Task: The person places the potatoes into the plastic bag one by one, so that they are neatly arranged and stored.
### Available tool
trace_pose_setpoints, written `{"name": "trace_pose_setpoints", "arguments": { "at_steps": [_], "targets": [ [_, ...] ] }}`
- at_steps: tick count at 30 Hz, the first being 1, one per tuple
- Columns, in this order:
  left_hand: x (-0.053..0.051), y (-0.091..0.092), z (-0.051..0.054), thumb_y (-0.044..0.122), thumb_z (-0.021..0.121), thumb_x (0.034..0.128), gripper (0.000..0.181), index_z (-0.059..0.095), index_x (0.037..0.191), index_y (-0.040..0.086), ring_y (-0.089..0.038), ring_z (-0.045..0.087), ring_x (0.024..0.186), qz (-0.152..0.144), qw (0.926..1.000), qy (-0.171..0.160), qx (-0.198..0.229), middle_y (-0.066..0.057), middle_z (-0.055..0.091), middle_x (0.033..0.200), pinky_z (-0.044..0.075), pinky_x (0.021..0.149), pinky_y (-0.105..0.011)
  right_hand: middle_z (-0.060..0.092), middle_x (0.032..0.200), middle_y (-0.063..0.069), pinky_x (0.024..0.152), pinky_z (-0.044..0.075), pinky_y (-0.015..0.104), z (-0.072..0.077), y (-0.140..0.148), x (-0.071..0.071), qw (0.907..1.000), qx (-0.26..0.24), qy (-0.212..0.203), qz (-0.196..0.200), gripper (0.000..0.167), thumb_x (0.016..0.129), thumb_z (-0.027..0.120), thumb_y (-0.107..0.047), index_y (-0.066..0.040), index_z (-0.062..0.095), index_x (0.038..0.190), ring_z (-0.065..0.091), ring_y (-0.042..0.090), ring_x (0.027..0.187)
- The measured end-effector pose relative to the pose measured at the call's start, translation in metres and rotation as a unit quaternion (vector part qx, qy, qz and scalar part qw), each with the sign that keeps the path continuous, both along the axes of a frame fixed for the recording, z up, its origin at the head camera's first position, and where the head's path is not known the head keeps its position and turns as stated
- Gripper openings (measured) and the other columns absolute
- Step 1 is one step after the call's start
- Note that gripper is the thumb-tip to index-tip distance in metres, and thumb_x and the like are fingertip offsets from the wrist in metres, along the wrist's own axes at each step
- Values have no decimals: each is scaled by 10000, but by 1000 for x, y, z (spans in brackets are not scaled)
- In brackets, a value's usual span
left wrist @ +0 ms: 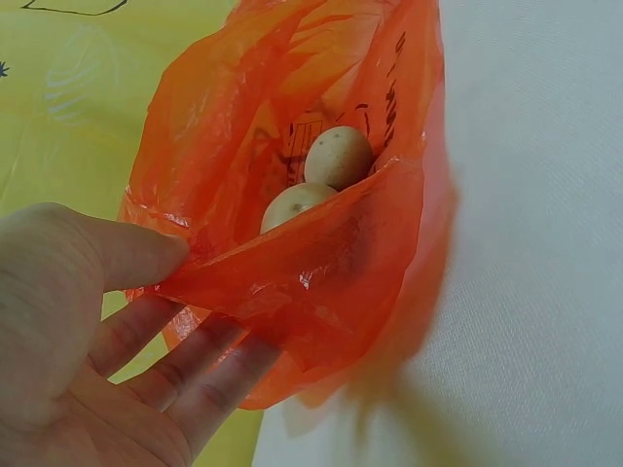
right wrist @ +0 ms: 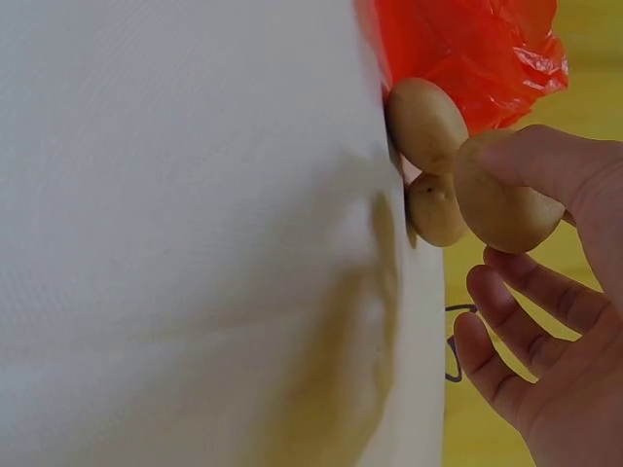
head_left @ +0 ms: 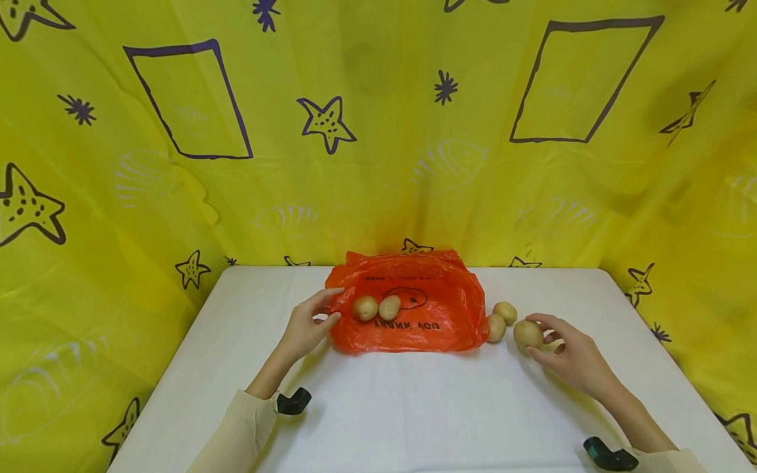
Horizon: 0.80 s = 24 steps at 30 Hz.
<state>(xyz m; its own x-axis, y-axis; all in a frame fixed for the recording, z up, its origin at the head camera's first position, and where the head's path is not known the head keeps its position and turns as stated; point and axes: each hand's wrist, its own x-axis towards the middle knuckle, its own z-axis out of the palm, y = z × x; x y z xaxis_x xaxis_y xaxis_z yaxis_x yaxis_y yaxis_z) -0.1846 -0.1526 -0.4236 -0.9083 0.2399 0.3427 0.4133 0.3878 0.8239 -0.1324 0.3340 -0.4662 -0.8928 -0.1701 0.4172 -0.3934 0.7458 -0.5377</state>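
Observation:
A red plastic bag (head_left: pixel 437 338) with "THANK YOU" printed on it lies on the table. Two potatoes (head_left: pixel 389 307) show within it, and in the left wrist view the potatoes (left wrist: pixel 339 158) sit inside its open mouth. My left hand (head_left: pixel 309 328) holds the bag's rim at the left end, thumb on one side of the film and fingers behind it. Off the bag's right end, my right hand (head_left: pixel 570 355) pinches another potato (head_left: pixel 528 335) between thumb and fingertips, raised above the table. Two more potatoes (head_left: pixel 495 328) rest on the table against the bag's right side.
A white table (head_left: pixel 414 407) stretches beneath both hands. Behind it and at the sides hangs a yellow curtain (head_left: pixel 378 184) with drawn stars and shells. Dark devices (head_left: pixel 294 401) are strapped to both wrists.

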Motion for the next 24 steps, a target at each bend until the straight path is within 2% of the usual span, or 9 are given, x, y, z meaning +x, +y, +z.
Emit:
{"name": "trace_pose_setpoints", "arguments": {
  "at_steps": [9,14,16,20,24],
  "targets": [
    [2,0,2,-139,672,900,411,633,1301,-55,-441,671,1055,20,10000,-67,-11,-275,691,1184,570,876,-596,682,1026,56,592,523,209,9,-4,5,9999,35,124,70,584,743,890,-7,-116,654,1265,622,156,806],
    [1,0,2,-143,670,899,412,631,1301,-59,-447,670,1054,32,10000,-77,-24,-278,687,1192,567,879,-601,673,1031,28,603,529,213,17,-7,7,9995,47,271,150,595,732,892,4,-114,653,1263,618,135,807],
    [-2,-1,-2,-144,666,902,419,624,1310,-63,-456,666,1061,23,10000,-63,-24,-283,682,1205,563,882,-609,669,1033,13,611,531,209,20,-9,7,9993,57,322,174,601,728,895,3,-115,652,1265,614,126,809],
    [-12,-4,-19,-128,672,909,442,618,1338,-37,-451,663,1079,24,10000,-38,-35,-267,678,1234,562,883,-612,669,1039,15,630,531,194,27,-14,6,9991,67,391,169,606,726,900,-9,-107,650,1270,611,138,816],
    [-19,-9,-31,-81,697,918,456,633,1354,35,-385,678,1090,9,10000,-50,-57,-203,691,1250,580,890,-551,672,1048,10,660,527,162,33,-20,5,9991,-37,400,124,602,735,902,-22,-110,654,1277,608,119,829]
  ]
}}
